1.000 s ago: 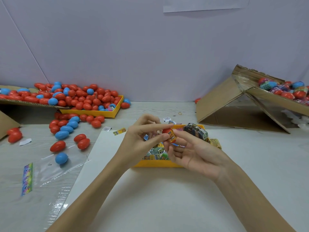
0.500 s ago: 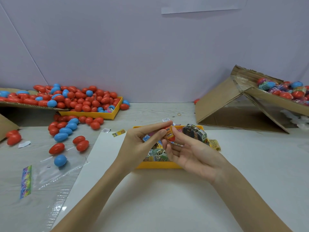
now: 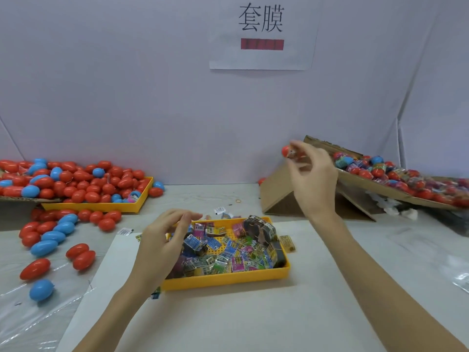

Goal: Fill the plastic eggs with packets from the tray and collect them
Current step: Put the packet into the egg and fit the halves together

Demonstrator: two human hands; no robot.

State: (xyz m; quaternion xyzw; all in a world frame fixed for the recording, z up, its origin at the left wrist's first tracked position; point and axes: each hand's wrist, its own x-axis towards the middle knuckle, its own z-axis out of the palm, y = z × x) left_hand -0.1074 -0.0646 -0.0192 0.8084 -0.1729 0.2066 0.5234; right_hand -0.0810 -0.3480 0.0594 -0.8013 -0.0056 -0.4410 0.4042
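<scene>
A red egg (image 3: pixel 287 151) with a packet on it sits pinched at the fingertips of the raised right hand (image 3: pixel 313 174), just beside the sloped cardboard box (image 3: pixel 380 185) that holds other wrapped eggs. The left hand (image 3: pixel 162 246) hovers with loosely curled fingers over the near-left corner of the yellow tray (image 3: pixel 228 280) of packets (image 3: pixel 236 252), gripping nothing visible. Loose red and blue eggs (image 3: pixel 54 236) lie on the table to the left, near a second yellow tray (image 3: pixel 101 207) heaped with more.
</scene>
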